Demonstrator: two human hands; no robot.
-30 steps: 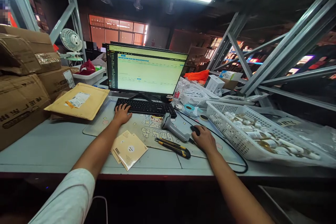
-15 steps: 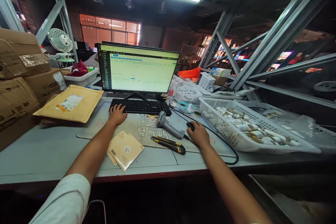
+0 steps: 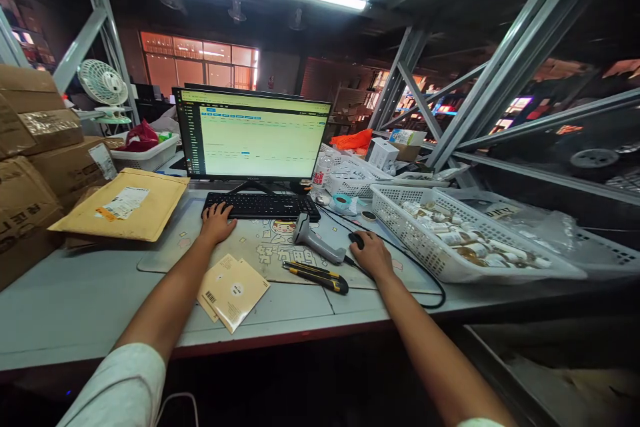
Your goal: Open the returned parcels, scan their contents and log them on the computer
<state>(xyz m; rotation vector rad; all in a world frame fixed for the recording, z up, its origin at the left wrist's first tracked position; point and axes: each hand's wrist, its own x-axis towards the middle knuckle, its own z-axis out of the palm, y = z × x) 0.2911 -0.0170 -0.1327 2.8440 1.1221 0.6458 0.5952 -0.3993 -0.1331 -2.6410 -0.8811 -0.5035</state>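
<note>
The right hand [image 3: 373,255] curls closed over the mouse [image 3: 356,240], to the right of the keyboard [image 3: 265,205] and on its near side; the left hand [image 3: 217,224], fingers spread, touches the keyboard's left end, whose long axis runs sideways.

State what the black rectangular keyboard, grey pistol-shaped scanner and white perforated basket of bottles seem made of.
Keyboard: probably matte plastic, judging by its dull keys.
Scanner: likely smooth, hard plastic, from soft highlights along its handle.
Basket: apparently moulded plastic, its wall regularly pierced; finish unclear.
</note>
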